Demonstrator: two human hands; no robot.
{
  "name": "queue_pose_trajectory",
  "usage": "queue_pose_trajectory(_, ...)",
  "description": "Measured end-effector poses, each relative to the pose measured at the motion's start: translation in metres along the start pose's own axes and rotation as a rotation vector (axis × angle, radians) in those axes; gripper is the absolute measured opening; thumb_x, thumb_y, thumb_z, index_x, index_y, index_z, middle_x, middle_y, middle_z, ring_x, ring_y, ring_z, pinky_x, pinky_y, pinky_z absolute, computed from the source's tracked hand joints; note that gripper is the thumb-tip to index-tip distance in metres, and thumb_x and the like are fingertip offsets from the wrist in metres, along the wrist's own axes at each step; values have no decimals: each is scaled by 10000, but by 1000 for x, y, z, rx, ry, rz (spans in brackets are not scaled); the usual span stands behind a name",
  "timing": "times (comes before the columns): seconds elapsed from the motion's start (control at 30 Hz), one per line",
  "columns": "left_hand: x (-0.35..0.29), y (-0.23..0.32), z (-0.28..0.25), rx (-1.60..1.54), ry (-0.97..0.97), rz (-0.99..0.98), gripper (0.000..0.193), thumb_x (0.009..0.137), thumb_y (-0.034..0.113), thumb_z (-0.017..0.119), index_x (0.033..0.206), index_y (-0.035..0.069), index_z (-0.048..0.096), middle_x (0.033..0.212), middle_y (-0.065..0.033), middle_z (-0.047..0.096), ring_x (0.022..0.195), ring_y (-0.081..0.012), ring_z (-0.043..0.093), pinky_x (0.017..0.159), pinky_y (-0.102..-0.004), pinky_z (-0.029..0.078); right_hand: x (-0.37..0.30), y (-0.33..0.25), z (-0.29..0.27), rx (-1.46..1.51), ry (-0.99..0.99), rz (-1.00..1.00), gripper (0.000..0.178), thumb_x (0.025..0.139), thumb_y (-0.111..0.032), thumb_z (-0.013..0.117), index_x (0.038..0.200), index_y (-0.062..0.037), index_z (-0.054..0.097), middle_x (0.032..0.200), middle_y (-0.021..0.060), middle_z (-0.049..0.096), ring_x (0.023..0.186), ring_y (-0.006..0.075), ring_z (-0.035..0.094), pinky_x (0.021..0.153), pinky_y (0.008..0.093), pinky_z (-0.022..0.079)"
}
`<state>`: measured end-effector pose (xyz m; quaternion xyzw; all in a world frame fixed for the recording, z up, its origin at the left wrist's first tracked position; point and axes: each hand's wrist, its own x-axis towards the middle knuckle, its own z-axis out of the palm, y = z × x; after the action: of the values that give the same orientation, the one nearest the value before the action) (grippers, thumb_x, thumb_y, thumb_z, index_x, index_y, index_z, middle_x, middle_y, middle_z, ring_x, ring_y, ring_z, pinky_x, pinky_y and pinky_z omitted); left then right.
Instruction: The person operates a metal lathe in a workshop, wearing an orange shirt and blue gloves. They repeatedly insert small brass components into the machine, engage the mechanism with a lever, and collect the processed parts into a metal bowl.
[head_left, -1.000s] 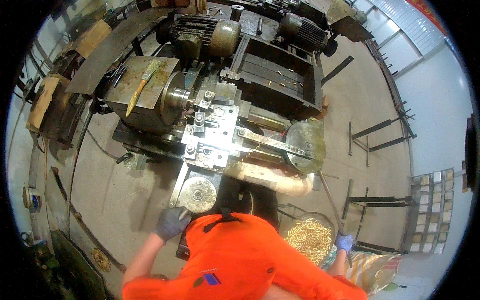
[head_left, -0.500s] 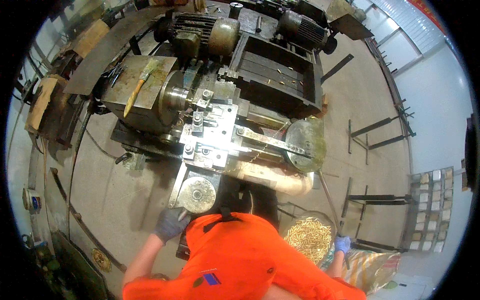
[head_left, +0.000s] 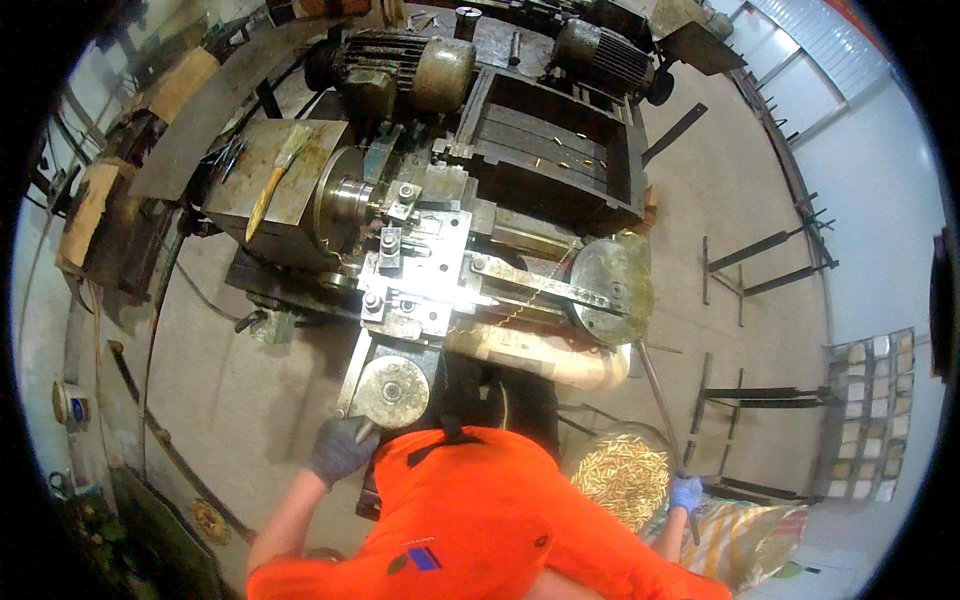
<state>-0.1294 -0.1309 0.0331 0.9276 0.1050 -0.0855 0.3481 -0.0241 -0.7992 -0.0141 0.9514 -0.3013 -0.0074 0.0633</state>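
My left hand (head_left: 342, 447), in a dark grey glove, is closed around the short handle of a small round handwheel (head_left: 392, 391) with a flat bar beside it. My right hand (head_left: 685, 493), in a blue glove, wraps around a long thin metal lever (head_left: 657, 400). The lever runs up to a large round disc (head_left: 612, 288) on the right of a lathe. Between them lies the shiny tool slide (head_left: 425, 270) with bolted tool blocks (head_left: 390, 242). Left of it is the chuck (head_left: 350, 200); tool contact there is too small to tell.
Near my right hand stands a basin of small brass-coloured pieces (head_left: 622, 478), beside a striped sack (head_left: 750, 540). A brush (head_left: 268, 195) lies on the headstock (head_left: 250, 150). Behind are a dark metal tray (head_left: 545, 150) and motors (head_left: 405, 72). Metal stands (head_left: 760, 397) are at right.
The view has shifted slightly. Both hands keep their grip, on the handwheel handle and the lever, with almost no visible movement.
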Motion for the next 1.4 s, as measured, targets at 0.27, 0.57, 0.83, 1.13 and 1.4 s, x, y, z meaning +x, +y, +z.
queue_pose_trajectory(0.27,-1,2,3,-48,3,-84,203,792,270,587,775,68,580,727,-178,596,684,-388,568,605,-435,456,-47,-28,-22,55,-42,45,419,670,-384,655,832,1,679,832,253,634,791,384,626,706,439,482)
queue_pose_trajectory(0.57,-25,1,-3,-538,8,-283,310,818,293,618,908,-3,633,716,-87,631,651,-184,590,630,-311,476,-20,-160,-25,234,257,-385,441,670,-394,709,992,-99,646,856,148,649,787,319,607,715,399,470)
queue_pose_trajectory(0.83,-121,-29,-10,-735,616,-806,281,853,256,602,840,-24,625,609,-75,587,521,-136,539,503,-293,445,107,-211,-34,33,373,-610,341,680,-346,677,956,-145,687,773,112,653,737,303,610,734,418,459)
queue_pose_trajectory(1.13,-134,-30,19,-561,809,-950,322,872,226,538,638,9,501,540,-55,484,517,-116,465,496,-302,377,203,-317,-64,-121,327,-575,298,739,-375,625,974,-202,685,958,88,651,959,272,575,867,406,386)
queue_pose_trajectory(1.4,-105,-51,21,-542,1052,-959,271,888,234,530,683,57,510,562,8,421,503,-103,420,465,-279,344,229,-354,-54,-87,392,-663,328,761,-394,621,978,-156,682,927,130,636,995,299,538,909,462,350)
